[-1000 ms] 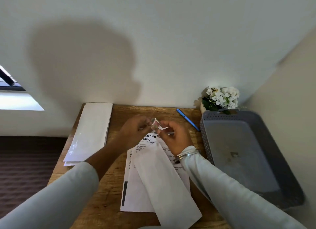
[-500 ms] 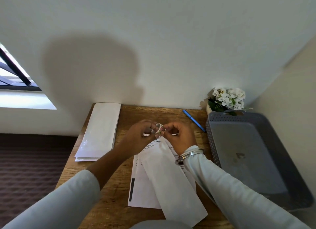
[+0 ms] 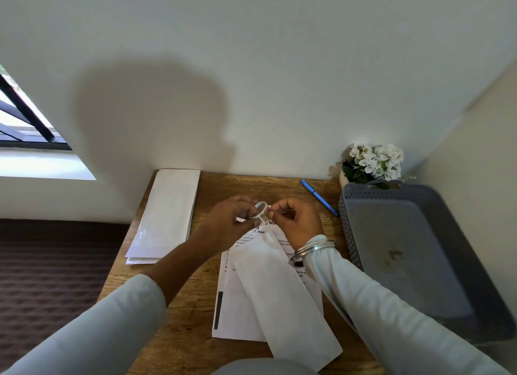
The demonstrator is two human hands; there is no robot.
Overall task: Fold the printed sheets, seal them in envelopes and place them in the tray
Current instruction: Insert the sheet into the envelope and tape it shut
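The long white paper envelope point(image 3: 282, 293) lies slanted across the printed white sheets point(image 3: 237, 313) on the wooden desk point(image 3: 179, 332) — likely awaiting its seal. Just above, the left hand point(image 3: 226, 220) grips a small tape roll point(image 3: 260, 211) while the right hand point(image 3: 296, 220) pinches its end — the grey perforated plastic tray point(image 3: 348, 234) stands alongside.

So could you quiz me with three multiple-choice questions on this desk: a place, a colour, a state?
1. Relative to the tray, the pen lies: A inside it, B left of it on the table, C under it.
2. The pen is: A blue, B red, C black.
3. The left hand: A lies flat, B hangs idle, C holds the tape roll.
Answers: B, it rests on bare wood; A, its barrel is blue; C, fingers curl round the roll, the right hand pinching its end.
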